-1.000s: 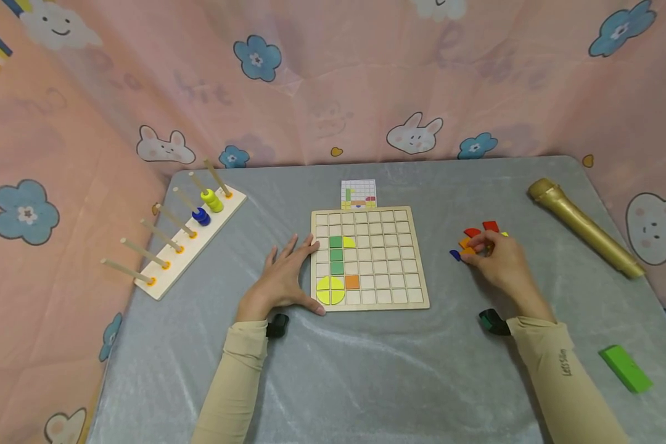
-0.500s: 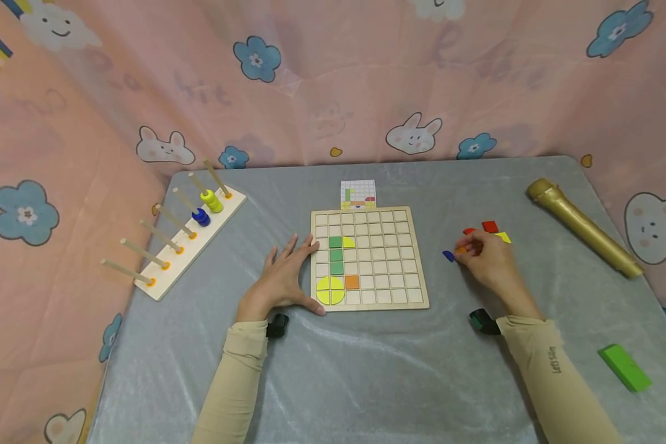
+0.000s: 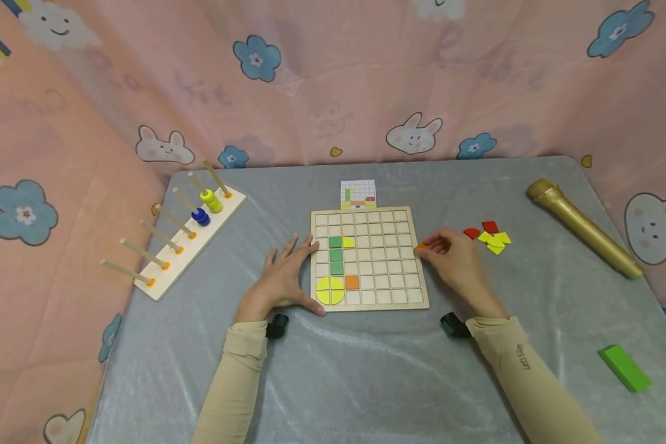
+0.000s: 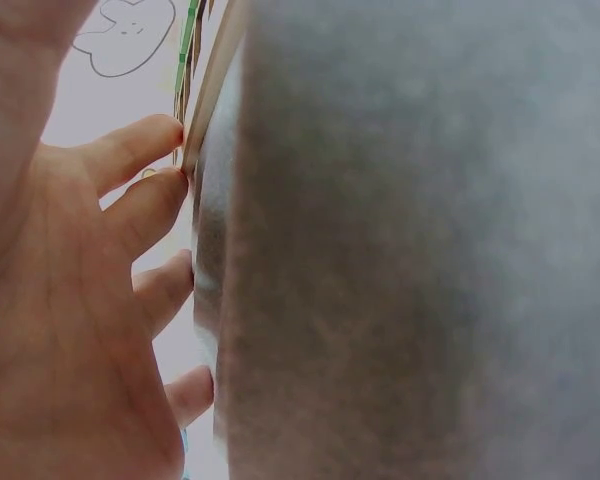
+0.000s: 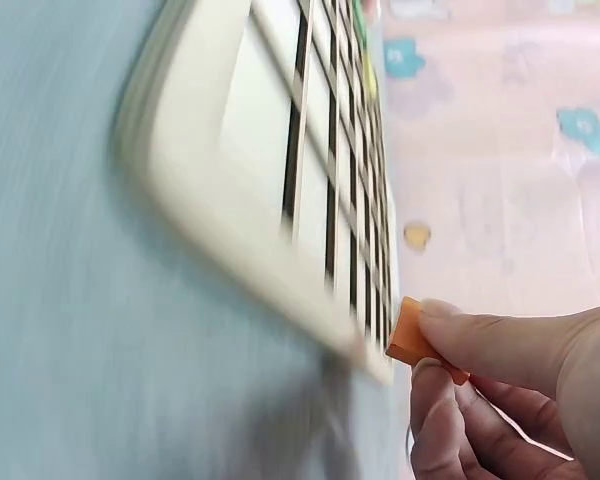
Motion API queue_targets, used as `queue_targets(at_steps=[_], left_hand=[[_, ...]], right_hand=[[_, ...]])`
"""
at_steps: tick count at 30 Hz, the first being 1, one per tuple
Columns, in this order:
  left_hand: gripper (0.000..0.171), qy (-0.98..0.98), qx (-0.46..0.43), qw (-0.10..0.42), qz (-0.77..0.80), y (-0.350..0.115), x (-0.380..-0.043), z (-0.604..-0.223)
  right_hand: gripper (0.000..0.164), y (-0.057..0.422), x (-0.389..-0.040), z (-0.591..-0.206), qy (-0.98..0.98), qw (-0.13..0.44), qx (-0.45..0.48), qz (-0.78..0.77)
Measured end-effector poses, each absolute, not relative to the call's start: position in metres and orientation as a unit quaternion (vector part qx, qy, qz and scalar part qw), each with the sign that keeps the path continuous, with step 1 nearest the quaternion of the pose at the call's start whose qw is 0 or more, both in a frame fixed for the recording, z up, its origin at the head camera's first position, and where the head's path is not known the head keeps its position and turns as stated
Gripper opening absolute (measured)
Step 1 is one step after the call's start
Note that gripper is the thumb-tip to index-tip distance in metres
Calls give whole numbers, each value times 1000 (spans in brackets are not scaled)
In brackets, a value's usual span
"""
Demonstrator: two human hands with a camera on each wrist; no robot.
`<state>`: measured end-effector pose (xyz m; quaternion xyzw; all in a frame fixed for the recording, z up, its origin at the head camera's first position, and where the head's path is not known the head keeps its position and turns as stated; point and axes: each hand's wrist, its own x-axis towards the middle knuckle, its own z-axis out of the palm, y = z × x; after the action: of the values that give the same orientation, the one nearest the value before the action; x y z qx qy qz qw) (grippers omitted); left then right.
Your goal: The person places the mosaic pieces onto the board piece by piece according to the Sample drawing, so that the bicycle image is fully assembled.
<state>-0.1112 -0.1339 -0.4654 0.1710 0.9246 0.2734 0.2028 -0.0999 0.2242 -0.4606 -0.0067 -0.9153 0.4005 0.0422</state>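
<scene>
A wooden grid board [image 3: 388, 266] lies in the middle of the table. Green tiles [image 3: 336, 254], an orange square tile [image 3: 352, 282], a lone yellow tile [image 3: 348, 242] and a yellow circle of quarter pieces [image 3: 330, 290] sit in its cells. My left hand [image 3: 280, 280] spreads along the board's left side, fingers on the edge and thumb at the near corner. Beside the right edge, my right hand [image 3: 456, 262] pinches an orange tile [image 5: 408, 332] between thumb and fingers. A printed pattern card [image 3: 358, 193] lies against the board's far edge.
Right of the right hand lie a red quarter piece [image 3: 472, 233], a red square tile [image 3: 491, 226] and several yellow pieces [image 3: 495, 242]. A gold microphone [image 3: 585, 228], a green block [image 3: 625, 368] and a peg stand [image 3: 189, 243] with blue and yellow beads stand farther out.
My right hand has moved left from the loose pieces to the board's right edge, carrying an orange tile. The blue piece no longer shows on the table. The left hand stays put.
</scene>
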Motion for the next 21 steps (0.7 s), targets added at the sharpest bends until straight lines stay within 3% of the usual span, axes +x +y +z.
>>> queue_targets(at_steps=[21], left_hand=[[144,923,171,203,279,-134,-111,-466]], right_hand=[[6,152,-94,-461,-891,-59,74,444]])
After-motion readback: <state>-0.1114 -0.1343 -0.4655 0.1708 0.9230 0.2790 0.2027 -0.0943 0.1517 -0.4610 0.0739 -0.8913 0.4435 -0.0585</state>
